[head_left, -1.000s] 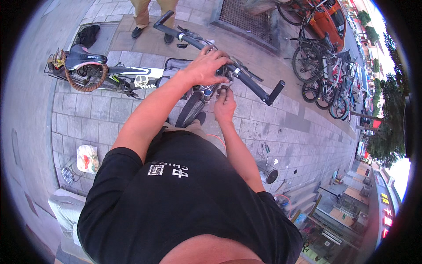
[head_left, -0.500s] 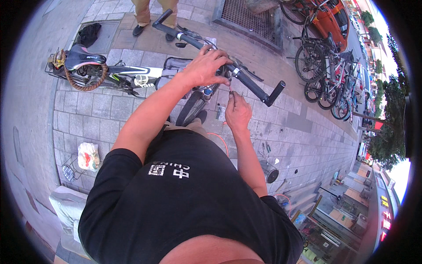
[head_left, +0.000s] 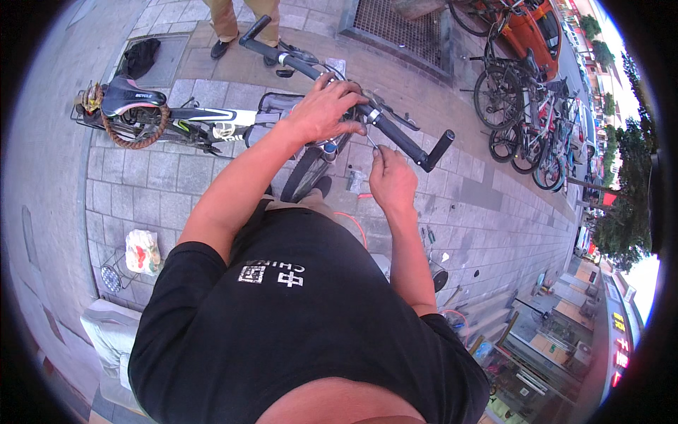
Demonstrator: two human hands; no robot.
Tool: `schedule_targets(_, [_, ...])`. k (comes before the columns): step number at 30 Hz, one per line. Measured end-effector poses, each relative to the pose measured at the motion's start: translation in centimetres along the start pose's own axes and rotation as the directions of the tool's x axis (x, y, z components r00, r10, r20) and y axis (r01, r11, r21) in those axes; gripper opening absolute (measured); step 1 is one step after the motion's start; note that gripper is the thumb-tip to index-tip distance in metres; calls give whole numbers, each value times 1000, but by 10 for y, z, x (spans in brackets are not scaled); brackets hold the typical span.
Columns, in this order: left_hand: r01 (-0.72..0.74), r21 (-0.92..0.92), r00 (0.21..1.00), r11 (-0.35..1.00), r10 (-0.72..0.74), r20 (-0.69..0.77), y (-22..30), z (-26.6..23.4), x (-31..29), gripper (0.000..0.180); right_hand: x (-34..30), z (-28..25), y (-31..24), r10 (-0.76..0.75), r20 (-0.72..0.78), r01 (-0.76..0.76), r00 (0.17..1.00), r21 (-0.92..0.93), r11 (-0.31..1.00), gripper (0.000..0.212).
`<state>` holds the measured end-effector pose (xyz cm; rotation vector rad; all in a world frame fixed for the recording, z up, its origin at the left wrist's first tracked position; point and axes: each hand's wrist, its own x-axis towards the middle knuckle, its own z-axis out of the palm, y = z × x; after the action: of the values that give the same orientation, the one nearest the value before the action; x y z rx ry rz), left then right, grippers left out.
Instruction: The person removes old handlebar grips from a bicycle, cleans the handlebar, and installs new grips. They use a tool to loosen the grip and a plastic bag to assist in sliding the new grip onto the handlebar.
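Head view: on the grey paving (head_left: 480,237) was the bicycle (head_left: 236,116), just ahead of the person, its handlebar (head_left: 397,136) slanting across the front with 2 hands at its middle. The left hand (head_left: 325,109) lay over the centre of the handlebar, fingers bent; whether they closed right around it could not be told. The right hand (head_left: 393,180), just below, pinched 1 slender piece (head_left: 372,141) between thumb and fingers, the upper end of it reaching toward the left thumb. Doing this step well seemed to call for 2 things: a left palm bearing firmly enough to keep the handlebar from swinging, and a light right pinch that worked the slender piece along its own line, close to where it met the left thumb, since a sideways pull could have bent it or let it slip.
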<state>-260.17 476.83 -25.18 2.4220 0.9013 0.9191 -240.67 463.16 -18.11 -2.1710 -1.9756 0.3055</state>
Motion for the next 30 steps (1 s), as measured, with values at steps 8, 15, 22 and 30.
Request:
schedule_targets(8, [30, -13, 1000, 999, -30, -4, -1, 4, 0, 65, 7, -16, -4, -35, 4, 35, 999, -15, 999, 27])
schedule_targets(15, [49, -10, 999, 999, -50, -21, 3, 3, 4, 66, 10, -11, 12, -93, -26, 94, 995, 44, 995, 26])
schedule_targets(22, [62, 7, 998, 998, -62, 7, 6, 3, 5, 64, 12, -11, 18, -117, -38, 119, 992, 55, 991, 25])
schedule_targets(30, [49, 23, 999, 999, -49, -4, -1, 6, 3, 65, 29, -43, 4, 62, 184, -95, 981, 175, 980, 34])
